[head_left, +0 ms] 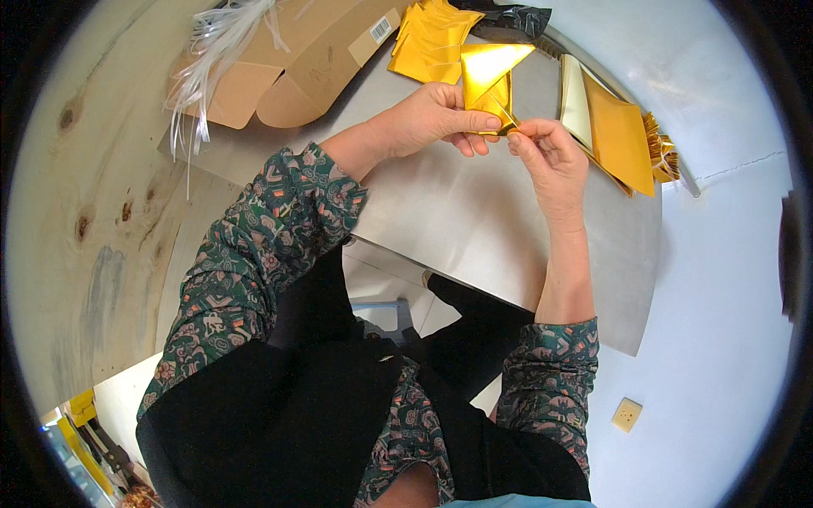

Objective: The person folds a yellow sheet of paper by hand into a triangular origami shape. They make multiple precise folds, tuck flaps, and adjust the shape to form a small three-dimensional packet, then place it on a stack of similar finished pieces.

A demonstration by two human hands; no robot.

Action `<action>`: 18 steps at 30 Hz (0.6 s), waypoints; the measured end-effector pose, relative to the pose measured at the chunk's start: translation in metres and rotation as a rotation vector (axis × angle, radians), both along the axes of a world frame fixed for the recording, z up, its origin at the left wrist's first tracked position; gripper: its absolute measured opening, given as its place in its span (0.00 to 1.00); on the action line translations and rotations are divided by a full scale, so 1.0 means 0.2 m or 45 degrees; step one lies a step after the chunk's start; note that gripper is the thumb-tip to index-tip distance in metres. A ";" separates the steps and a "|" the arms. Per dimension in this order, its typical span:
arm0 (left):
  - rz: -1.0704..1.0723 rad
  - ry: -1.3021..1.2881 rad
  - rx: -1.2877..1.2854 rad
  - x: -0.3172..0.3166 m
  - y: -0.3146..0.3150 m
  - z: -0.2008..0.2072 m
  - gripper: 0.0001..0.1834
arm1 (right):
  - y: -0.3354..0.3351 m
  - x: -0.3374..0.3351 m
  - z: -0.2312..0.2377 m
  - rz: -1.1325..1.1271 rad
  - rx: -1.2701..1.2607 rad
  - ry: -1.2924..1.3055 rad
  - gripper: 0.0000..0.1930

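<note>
1. A bundle of white plastic strips (203,59) hangs over the far left of an open cardboard box (279,68)
2. A stack of gold foil sheets (428,38) lies far on the grey metal table (474,229)
3. The left hand (428,118) clamps thumb and fingers on the folded gold foil piece (489,76), held above the table's far middle
4. The right hand (550,157) pinches the piece's lower corner
5. Further gold sheets (618,131) lie to the right

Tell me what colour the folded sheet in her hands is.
Shiny gold; the folded sheet shows best in the head view.
</note>
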State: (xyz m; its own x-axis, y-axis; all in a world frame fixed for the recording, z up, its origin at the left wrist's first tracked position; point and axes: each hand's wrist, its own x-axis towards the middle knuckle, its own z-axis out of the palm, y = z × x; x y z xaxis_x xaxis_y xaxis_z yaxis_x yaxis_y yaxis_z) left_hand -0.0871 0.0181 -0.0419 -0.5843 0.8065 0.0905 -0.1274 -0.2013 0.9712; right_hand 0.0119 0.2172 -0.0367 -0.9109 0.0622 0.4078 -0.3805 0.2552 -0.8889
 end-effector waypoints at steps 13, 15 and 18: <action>-0.057 -0.062 0.050 -0.01 0.02 -0.03 0.13 | -0.01 0.00 0.02 0.017 -0.091 -0.029 0.06; -0.047 -0.055 0.034 0.00 0.02 -0.03 0.12 | -0.02 0.00 0.02 -0.003 -0.107 -0.046 0.06; -0.027 -0.022 0.004 0.01 0.01 -0.02 0.12 | -0.01 0.01 0.03 0.007 -0.115 -0.064 0.05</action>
